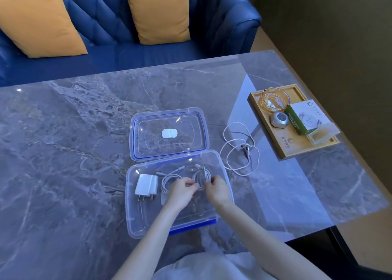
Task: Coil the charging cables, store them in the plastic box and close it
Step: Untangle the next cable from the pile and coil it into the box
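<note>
Inside plastic box [135,220], both hands pinching coiled cable [201,176]

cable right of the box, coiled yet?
No. The loose cable lies spread in open loops on the table, outside the plastic box.

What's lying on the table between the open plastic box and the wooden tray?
In the head view, a loose white charging cable, not yet coiled, sprawls on the marble table between the plastic box and the wooden tray. Nothing else lies there.
</note>
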The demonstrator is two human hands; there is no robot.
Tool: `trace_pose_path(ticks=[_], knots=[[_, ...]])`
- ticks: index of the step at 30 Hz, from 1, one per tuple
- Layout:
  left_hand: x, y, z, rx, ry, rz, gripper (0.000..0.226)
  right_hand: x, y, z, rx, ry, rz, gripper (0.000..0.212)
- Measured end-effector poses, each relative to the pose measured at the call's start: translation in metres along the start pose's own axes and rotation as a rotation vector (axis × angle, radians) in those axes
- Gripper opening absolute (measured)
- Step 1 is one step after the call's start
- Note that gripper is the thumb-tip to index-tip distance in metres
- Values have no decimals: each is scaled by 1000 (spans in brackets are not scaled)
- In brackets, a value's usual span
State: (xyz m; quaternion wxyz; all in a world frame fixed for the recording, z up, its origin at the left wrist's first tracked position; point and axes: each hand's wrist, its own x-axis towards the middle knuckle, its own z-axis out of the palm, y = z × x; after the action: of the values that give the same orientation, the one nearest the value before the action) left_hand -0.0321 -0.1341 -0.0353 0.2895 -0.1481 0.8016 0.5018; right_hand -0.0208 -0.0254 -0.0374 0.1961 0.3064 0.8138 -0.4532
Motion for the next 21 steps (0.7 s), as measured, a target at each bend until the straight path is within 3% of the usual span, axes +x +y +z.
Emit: trace_pose_path(ticks=[4, 7, 9, 10, 14, 17, 19, 21], knots=[[2, 2, 4, 108, 9, 27, 21, -2, -8, -1, -141, 4, -34, 4], [3, 1, 7, 152, -21, 38, 19, 2, -7, 3, -386, 2, -117, 38], [3, 0, 8, 188, -32, 44, 21, 2, -9, 4, -541, 113, -260, 49], [2, -1, 9, 201, -35, 44, 22, 3, -10, 5, -573, 180, -364, 44], [2, 0, 9, 221, -17, 46, 24, 8, -15, 3, -837, 131, -464, 20], [2, 2, 8, 231, 1, 50, 28, 1, -25, -2, -868, 111, -491, 52], [2, 4, 7, 234, -2, 59, 30, -4, -33, -9, -904, 113, -436, 41], [3, 5, 5, 228, -1, 70, 32, -1, -30, -9, -874, -44, -394, 27]])
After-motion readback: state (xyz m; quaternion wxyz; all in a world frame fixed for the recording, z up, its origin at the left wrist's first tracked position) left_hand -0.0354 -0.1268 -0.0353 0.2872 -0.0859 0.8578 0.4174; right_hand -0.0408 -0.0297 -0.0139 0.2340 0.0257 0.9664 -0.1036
